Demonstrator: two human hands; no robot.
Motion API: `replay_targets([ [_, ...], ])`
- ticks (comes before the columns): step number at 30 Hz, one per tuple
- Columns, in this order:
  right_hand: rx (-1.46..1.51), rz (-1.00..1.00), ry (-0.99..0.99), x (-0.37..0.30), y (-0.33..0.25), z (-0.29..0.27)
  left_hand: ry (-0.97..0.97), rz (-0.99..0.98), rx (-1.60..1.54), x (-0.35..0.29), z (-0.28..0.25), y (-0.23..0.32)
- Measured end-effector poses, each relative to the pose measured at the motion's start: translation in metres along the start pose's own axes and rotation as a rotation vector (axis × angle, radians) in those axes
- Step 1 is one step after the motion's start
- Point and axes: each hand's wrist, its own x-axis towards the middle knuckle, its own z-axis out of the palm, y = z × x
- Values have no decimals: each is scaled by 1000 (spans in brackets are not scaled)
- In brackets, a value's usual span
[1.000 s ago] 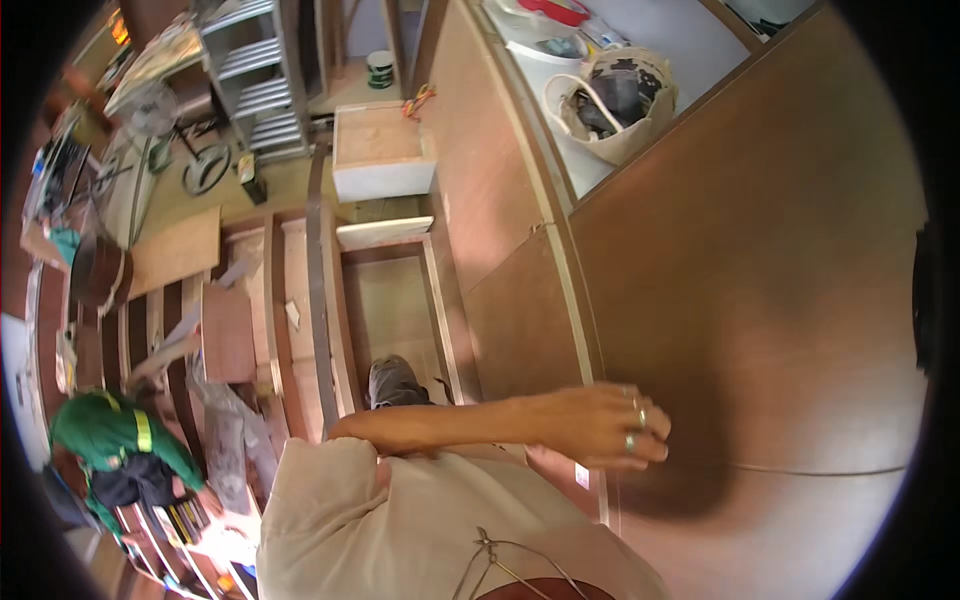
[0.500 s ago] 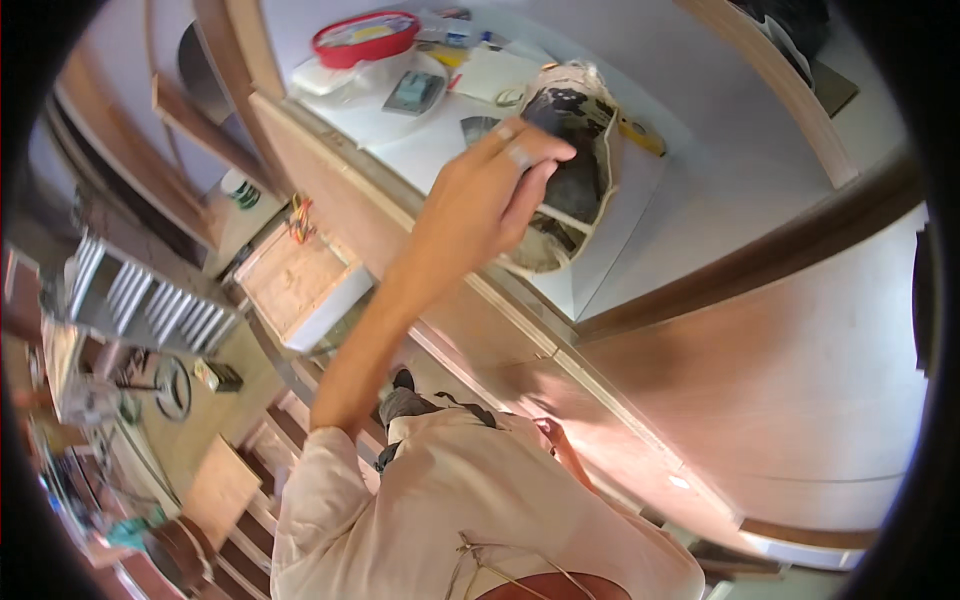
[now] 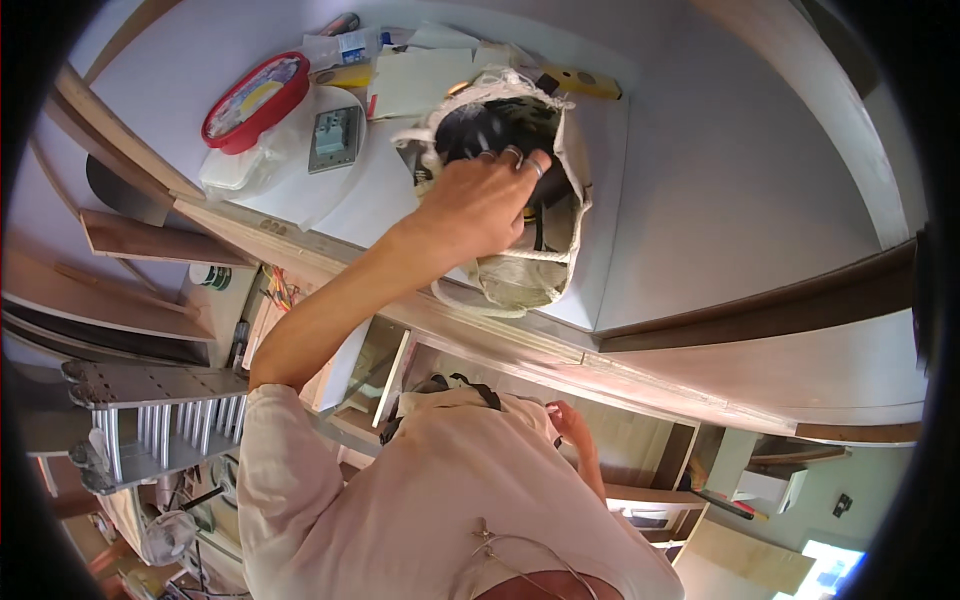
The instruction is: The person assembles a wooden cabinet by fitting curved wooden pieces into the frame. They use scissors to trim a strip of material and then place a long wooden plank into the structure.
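Observation:
A cream canvas tool bag (image 3: 525,285) with rope handles stands gaping on the white shelf (image 3: 355,205). Over its mouth is my left hand (image 3: 475,205), wearing rings, its fingers bent down into the bag. The fingertips are hidden, so whether they grip something does not show. Dark items, one bearing a bit of yellow, lie inside the bag; I cannot make out their kind. My right hand (image 3: 570,422) is low at my right side near the shelf's front edge, its fingers too small and partly hidden to read.
Left of the bag sit a red-rimmed tub (image 3: 255,105), a grey metal switch plate (image 3: 335,138) and clear plastic wrapping. Papers (image 3: 420,80) and a yellow spirit level (image 3: 582,82) lie behind. A metal ladder (image 3: 165,415) stands at the left. A wooden upright edge (image 3: 760,295) borders the shelf's right.
My left hand has moved from above the bag down into its mouth. My view has turned, so the bag appears further left and my right hand shows more.

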Motion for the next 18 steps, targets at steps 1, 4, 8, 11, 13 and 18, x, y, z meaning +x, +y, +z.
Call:
replay_targets([
  [1, -71, 5, -73, -10, -56, -28, -1, -23, -4, -1, -6, -3],
  [4, -49, -49, -159, -41, -211, -106, 26, 30, -55, -3, -25, -3],
  [8, 180, -491, -186, -65, -349, -180, 252, 113, -13, 2, -25, -33],
  [11, 206, -796, 74, -58, -414, -191, 197, 79, 128, 16, -25, -48],
  [13, 99, -856, 116, -38, -452, -195, 251, 175, 286, 25, -8, -65],
  [18, -139, -791, 352, 38, -510, -198, 167, 142, 360, 35, -9, -58],
])
